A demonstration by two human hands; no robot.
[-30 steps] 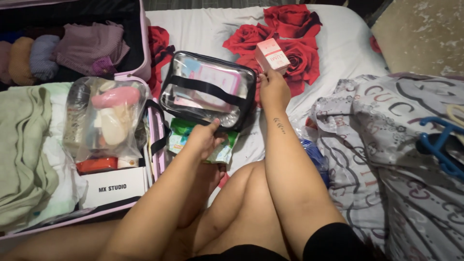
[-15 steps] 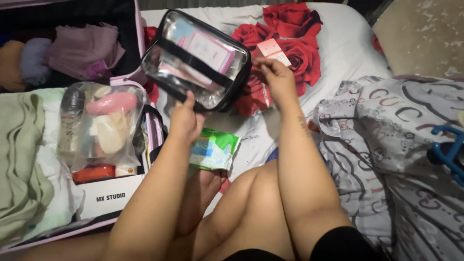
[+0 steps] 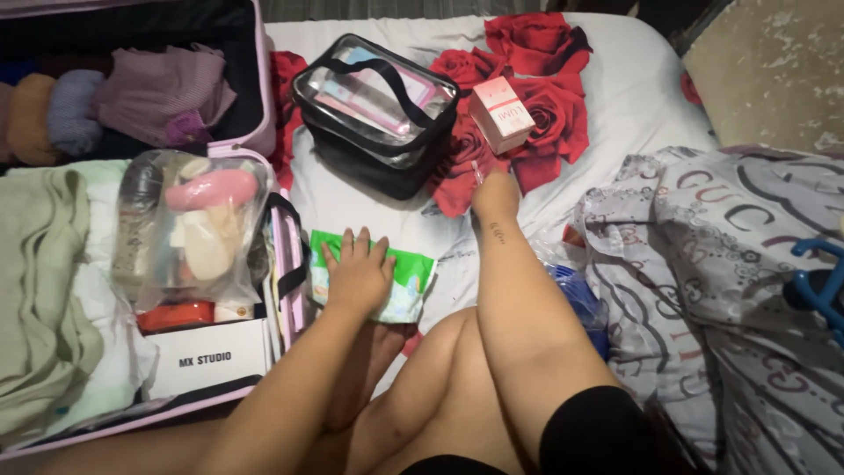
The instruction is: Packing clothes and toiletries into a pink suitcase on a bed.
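Observation:
My left hand [image 3: 356,273] lies flat, fingers spread, on a green and white soft packet [image 3: 411,283] on the bed by my knee. My right hand [image 3: 493,192] rests on the rose-print sheet [image 3: 607,79], its fingers curled under and hidden; a thin clear sliver shows at its tip. Just beyond it a small pink box [image 3: 499,113] stands by itself. A clear toiletry bag with black trim and handles [image 3: 374,110] sits on the sheet to the left of the box, pink items inside. Neither hand touches it.
An open pink suitcase [image 3: 264,97] fills the left, holding folded clothes, a plastic bag of bottles [image 3: 193,224] and a white box [image 3: 211,356]. A patterned grey cloth [image 3: 712,264] and a blue hanger [image 3: 822,281] lie at right. My bent legs are below.
The clear bag was lifted, then set down farther up the bed. My right hand let go of the pink box and dropped to the sheet. My left hand moved onto the green packet.

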